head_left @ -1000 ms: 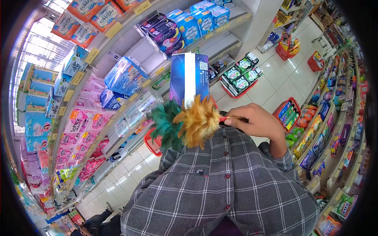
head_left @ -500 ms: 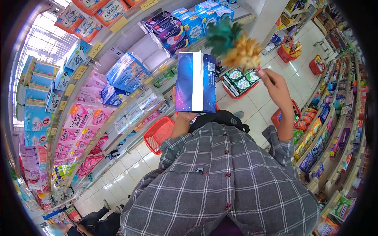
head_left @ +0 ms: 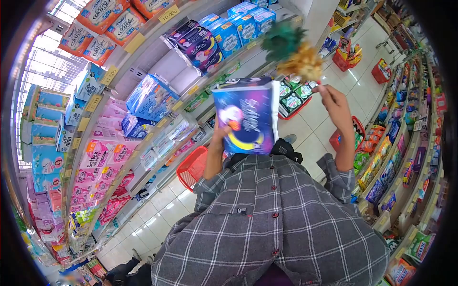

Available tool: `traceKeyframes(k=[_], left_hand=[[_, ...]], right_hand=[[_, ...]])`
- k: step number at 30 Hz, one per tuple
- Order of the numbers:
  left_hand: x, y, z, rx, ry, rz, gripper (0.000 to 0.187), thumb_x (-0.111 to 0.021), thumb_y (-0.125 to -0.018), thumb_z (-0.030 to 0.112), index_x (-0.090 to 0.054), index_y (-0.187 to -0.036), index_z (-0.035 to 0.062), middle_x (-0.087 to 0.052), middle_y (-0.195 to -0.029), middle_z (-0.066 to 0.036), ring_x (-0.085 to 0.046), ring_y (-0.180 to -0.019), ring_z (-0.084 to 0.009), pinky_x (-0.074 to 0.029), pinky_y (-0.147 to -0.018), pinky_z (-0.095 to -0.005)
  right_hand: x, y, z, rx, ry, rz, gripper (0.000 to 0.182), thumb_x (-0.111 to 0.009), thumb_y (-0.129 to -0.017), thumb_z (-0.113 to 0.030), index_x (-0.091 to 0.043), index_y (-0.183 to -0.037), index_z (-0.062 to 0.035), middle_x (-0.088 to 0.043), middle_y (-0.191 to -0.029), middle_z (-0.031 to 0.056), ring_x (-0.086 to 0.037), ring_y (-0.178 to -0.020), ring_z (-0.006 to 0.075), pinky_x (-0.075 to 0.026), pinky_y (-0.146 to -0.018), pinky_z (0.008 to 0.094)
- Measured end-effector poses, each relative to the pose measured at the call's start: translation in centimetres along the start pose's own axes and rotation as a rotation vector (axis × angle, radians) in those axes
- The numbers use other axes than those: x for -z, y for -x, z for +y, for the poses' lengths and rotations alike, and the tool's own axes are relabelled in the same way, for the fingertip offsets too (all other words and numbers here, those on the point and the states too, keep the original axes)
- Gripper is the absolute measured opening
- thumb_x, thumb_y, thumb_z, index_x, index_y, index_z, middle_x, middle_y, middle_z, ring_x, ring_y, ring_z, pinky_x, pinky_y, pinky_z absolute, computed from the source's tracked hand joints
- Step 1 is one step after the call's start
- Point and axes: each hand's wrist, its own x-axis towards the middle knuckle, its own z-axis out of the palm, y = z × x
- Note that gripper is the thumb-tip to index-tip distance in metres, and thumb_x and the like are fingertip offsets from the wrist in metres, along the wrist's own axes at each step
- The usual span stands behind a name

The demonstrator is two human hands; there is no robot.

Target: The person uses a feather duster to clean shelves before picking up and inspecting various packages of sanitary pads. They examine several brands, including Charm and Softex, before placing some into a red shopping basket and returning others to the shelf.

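Note:
My left hand (head_left: pixel 218 143) grips a dark blue and purple Softex pack of sanitary pads (head_left: pixel 250 107) in front of my chest, its printed front with a yellow crescent facing me. The fingers are partly hidden at the pack's left edge. To the right, my right hand (head_left: pixel 336 105) pinches the thin handle of a feather duster (head_left: pixel 300 62). Green and golden feathers point up and left, just above the pack and apart from it. Similar dark Softex packs (head_left: pixel 198 47) stand on the shelf beyond.
Left of me rise shelves of pink packs (head_left: pixel 93 162), blue packs (head_left: pixel 150 97) and orange packs (head_left: pixel 102 16). Red baskets stand on the tiled floor, including one with green packs (head_left: pixel 296 114) and one near my left arm (head_left: pixel 191 167). Snack shelves (head_left: pixel 381 167) line the right. Another person (head_left: pixel 126 271) is at lower left.
My left hand has turned the pack from its back with a white strip to its printed front. The feather duster has shifted slightly right and down.

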Motion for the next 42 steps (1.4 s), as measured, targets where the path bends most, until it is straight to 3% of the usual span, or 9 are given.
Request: traceKeyframes(k=[6,14,20,23,28,32,35,37,42], left_hand=[[-2.5,-1.4,5.0,-0.29,-0.883,-0.151,0.141,-0.089,-0.052,0.025,0.008,-0.153,0.0059,-0.031,-0.144,-0.022,-0.041,-0.13,-0.0335,-0.031,-0.11,-0.0394],[-1.5,-0.7,4.3,-0.5,-0.918,-0.064,0.146,-0.09,-0.05,0.027,0.013,-0.152,0.0091,-0.032,-0.141,-0.026,-0.042,-0.128,-0.0372,-0.035,-0.107,-0.0458],[-1.6,-0.6,4.7,-0.489,-1.088,-0.043,0.144,-0.091,-0.052,0.029,0.011,-0.152,0.0072,-0.034,-0.139,-0.026,-0.044,-0.126,-0.037,-0.036,-0.106,-0.0452],[-1.6,-1.0,4.3,-0.511,-0.986,-0.045,0.144,-0.091,-0.053,0.029,0.011,-0.152,0.0064,-0.034,-0.139,-0.026,-0.046,-0.124,-0.0359,-0.036,-0.105,-0.0442],[-4.3,-2.0,3.3,-0.356,-0.467,0.252,0.123,-0.081,-0.068,0.023,0.007,-0.153,0.0162,-0.032,-0.142,-0.018,-0.048,-0.122,-0.031,-0.043,-0.102,-0.0414],[-5.0,-3.3,2.5,0.197,0.453,0.486,0.058,-0.061,-0.085,0.052,-0.053,-0.127,0.0125,-0.058,-0.128,-0.011,-0.053,-0.12,-0.033,-0.044,-0.099,-0.0512],[-4.7,-3.4,2.6,0.381,0.671,0.408,0.066,-0.065,-0.082,0.056,-0.051,-0.131,0.0139,-0.057,-0.128,-0.007,-0.054,-0.118,-0.0282,-0.043,-0.101,-0.0467],[-1.4,-3.5,-1.3,0.316,0.611,0.237,0.071,-0.062,-0.081,0.061,-0.051,-0.132,0.0126,-0.055,-0.132,-0.011,-0.054,-0.118,-0.0301,-0.042,-0.102,-0.049],[-4.9,-3.2,1.7,0.443,0.751,0.353,0.077,-0.052,-0.081,0.069,-0.049,-0.135,0.0146,-0.052,-0.135,-0.011,-0.05,-0.122,-0.0353,-0.037,-0.102,-0.0582]], right_hand=[[1.8,1.4,-3.0,-0.083,-0.058,-0.448,0.037,-0.053,-0.099,-0.031,-0.067,-0.094,0.0027,-0.043,-0.06,-0.002,-0.04,-0.059,0.0065,-0.033,-0.054,0.0268],[1.8,-0.4,-0.6,-0.107,0.03,-0.192,0.036,-0.054,-0.098,-0.031,-0.067,-0.099,0.0018,-0.062,-0.075,0.006,-0.053,-0.073,0.0094,-0.045,-0.071,0.0291],[0.7,1.5,-3.9,-0.002,-0.098,-0.55,0.03,-0.058,-0.097,-0.026,-0.067,-0.099,0.0024,-0.061,-0.075,0.0034,-0.052,-0.074,0.0078,-0.044,-0.069,0.0262],[-0.1,-0.1,-1.5,-0.054,0.012,-0.52,0.029,-0.058,-0.097,-0.024,-0.066,-0.098,0.0031,-0.056,-0.07,0.0019,-0.048,-0.069,0.0082,-0.042,-0.064,0.0272],[0.5,-1.0,1.1,-0.102,-0.099,0.062,0.032,-0.056,-0.097,-0.027,-0.066,-0.096,0.0029,-0.049,-0.065,-0.0021,-0.045,-0.064,0.0069,-0.038,-0.059,0.0255],[-0.1,1.8,-0.6,-0.201,-0.277,0.119,0.033,-0.056,-0.097,-0.029,-0.067,-0.1,0.002,-0.052,-0.066,-0.0026,-0.047,-0.062,0.0073,-0.037,-0.057,0.0247],[-4.0,4.0,2.4,0.127,-0.214,-0.044,0.032,-0.058,-0.096,-0.029,-0.068,-0.102,0.0002,-0.056,-0.066,0.0001,-0.049,-0.06,0.0085,-0.039,-0.055,0.026],[-5.5,5.1,-2.1,0.051,-0.139,-0.313,0.028,-0.059,-0.096,-0.026,-0.069,-0.101,-0.0004,-0.058,-0.068,0.0037,-0.051,-0.063,0.009,-0.042,-0.059,0.0278],[-7.3,3.7,2.2,-0.019,-0.049,-0.16,0.029,-0.057,-0.097,-0.026,-0.069,-0.101,-0.0002,-0.056,-0.067,0.0029,-0.051,-0.064,0.008,-0.042,-0.059,0.0268]])
